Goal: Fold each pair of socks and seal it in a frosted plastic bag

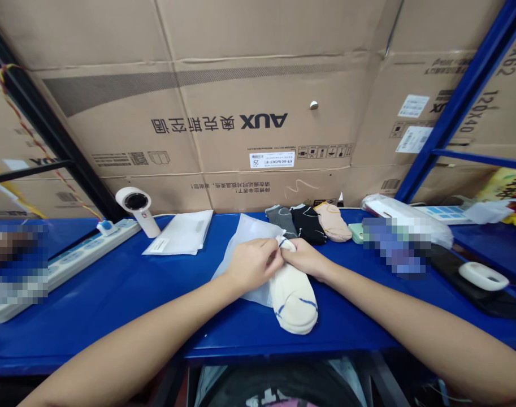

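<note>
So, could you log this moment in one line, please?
left hand, right hand: on cream sock | bag: partly beneath | behind: grey, black, peach socks

Both bare forearms are extended over the desk from its front edge, left hand (253,263) and right hand (305,258) brought together, fingers bent.

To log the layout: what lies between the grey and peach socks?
In the head view, the black socks lie between the grey socks and peach socks.

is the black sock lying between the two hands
No, the black sock lies behind the hands, between the grey sock and the peach sock.
</note>
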The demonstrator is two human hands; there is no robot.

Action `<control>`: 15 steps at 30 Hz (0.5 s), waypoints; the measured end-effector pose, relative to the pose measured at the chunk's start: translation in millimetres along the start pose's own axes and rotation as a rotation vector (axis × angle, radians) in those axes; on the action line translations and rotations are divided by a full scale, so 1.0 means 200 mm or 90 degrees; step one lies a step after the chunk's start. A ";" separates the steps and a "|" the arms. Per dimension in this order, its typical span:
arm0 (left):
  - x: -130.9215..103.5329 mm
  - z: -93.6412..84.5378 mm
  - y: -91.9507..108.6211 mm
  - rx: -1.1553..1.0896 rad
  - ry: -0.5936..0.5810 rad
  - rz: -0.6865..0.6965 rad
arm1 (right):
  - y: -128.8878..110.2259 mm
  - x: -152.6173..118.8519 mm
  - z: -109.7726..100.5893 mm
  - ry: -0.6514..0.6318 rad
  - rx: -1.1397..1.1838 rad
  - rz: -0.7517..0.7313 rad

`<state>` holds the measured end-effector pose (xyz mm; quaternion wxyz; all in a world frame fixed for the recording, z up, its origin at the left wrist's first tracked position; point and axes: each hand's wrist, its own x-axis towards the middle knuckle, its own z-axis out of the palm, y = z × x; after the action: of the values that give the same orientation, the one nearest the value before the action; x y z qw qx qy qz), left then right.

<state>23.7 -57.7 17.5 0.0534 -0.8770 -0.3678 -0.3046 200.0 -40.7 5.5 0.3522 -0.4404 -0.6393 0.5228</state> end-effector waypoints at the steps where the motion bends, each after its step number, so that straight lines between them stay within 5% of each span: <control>1: 0.00 0.00 0.01 0.028 -0.002 0.021 | 0.00 0.00 0.01 -0.009 -0.009 -0.021; 9: 0.01 -0.03 0.04 0.093 0.049 0.170 | 0.02 -0.01 0.00 -0.090 -0.117 -0.116; 15: 0.01 -0.04 0.05 0.122 0.053 0.201 | 0.01 -0.03 0.04 -0.013 0.172 -0.022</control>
<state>27.7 -66.8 25.2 0.1987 -0.9013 -0.2505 -0.2921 196.0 -48.4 1.2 0.4108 -0.3724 -0.5744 0.6022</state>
